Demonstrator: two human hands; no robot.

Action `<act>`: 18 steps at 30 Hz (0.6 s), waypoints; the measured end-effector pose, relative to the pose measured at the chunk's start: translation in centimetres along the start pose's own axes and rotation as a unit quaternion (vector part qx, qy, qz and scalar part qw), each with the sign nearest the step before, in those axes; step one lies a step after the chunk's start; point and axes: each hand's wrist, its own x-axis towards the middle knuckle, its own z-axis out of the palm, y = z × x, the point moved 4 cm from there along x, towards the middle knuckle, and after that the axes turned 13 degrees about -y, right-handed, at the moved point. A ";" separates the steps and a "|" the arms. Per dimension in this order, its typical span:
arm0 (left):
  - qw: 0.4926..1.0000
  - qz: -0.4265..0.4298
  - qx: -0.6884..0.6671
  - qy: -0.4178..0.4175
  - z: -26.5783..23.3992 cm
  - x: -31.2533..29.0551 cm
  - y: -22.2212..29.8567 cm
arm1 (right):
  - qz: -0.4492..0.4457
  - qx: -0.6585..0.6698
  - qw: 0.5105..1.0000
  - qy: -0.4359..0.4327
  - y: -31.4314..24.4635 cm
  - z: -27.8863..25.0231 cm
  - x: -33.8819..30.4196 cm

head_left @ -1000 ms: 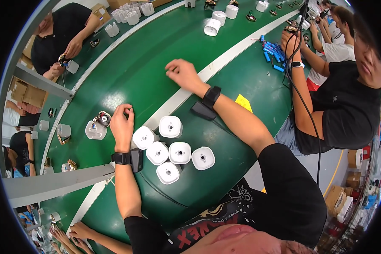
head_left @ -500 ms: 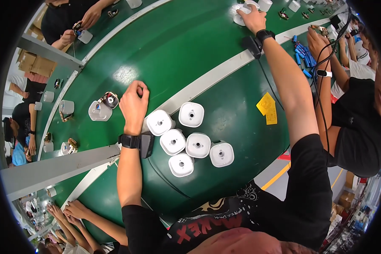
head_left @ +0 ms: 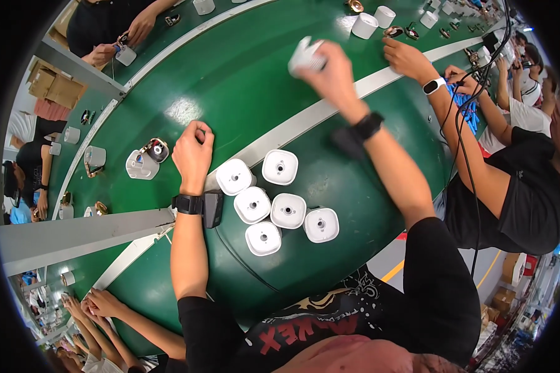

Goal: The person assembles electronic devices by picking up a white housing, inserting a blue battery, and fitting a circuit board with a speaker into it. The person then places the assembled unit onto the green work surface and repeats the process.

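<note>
My right hand (head_left: 333, 78) is over the green conveyor belt, its fingers closed round a white plastic housing (head_left: 306, 57). Motion blurs the piece, so its details do not show. My left hand (head_left: 194, 152) rests on the belt near the metal rail, fingers curled in and nothing visible in them. Just right of the left wrist, several white rounded-square housings (head_left: 287, 210) stand grouped on the green tabletop, each with a small central hole. To the left of that hand, a translucent white housing (head_left: 142, 165) lies beside a dark round part (head_left: 158, 150) with wires.
A metal rail (head_left: 305, 119) divides belt from tabletop. White cups (head_left: 364, 25) stand at the far right of the belt, near a neighbour's hand (head_left: 407, 59). Black cables (head_left: 473, 112) hang at the right. A grey post (head_left: 87, 239) juts in from the left.
My right hand has come back from the far cups, moving left and nearer with a white housing. The neighbour's hand has reached over the belt. Yellow notes are now behind my right forearm.
</note>
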 end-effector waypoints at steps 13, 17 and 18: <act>0.998 -0.026 -0.064 -0.004 -0.5 -0.4 -1.3 | -0.007 0.429 0.854 -0.295 -4.9 4.1 -7.8; 0.997 -0.034 -0.062 0.005 -0.9 -0.7 -1.9 | -0.009 0.472 0.817 -0.330 -5.4 4.3 -8.1; 0.998 -0.036 -0.059 0.007 -0.9 -0.7 -2.0 | -0.011 0.471 0.818 -0.332 -5.5 4.4 -8.0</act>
